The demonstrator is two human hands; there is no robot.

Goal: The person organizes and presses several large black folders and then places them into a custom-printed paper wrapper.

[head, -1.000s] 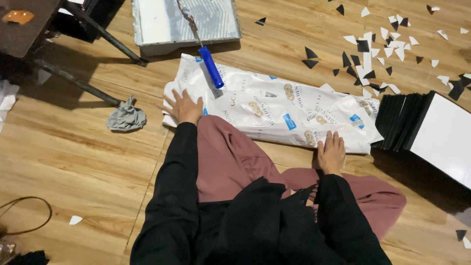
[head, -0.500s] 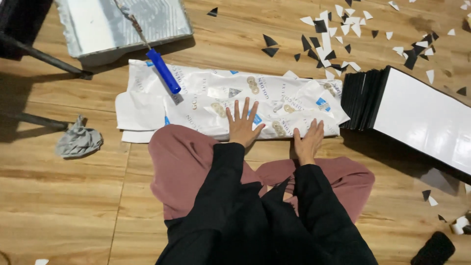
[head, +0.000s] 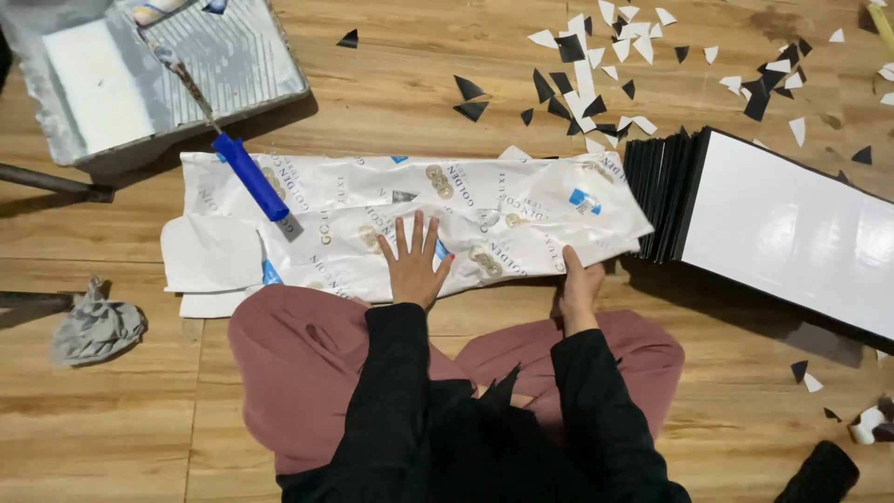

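Where crinkled plastic sheet [head: 372, 219] lies, left hand [head: 413, 265] flat, fingers splayed.

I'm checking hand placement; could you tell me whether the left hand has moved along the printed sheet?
Yes. The left hand has moved from the printed sheet's left end toward its middle.

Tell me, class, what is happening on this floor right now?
A person sits on the wooden floor with both hands on a crinkled white printed sheet. The left hand lies flat, fingers spread; the right hand presses its near edge. A blue-handled roller leans from a paint tray onto the sheet.
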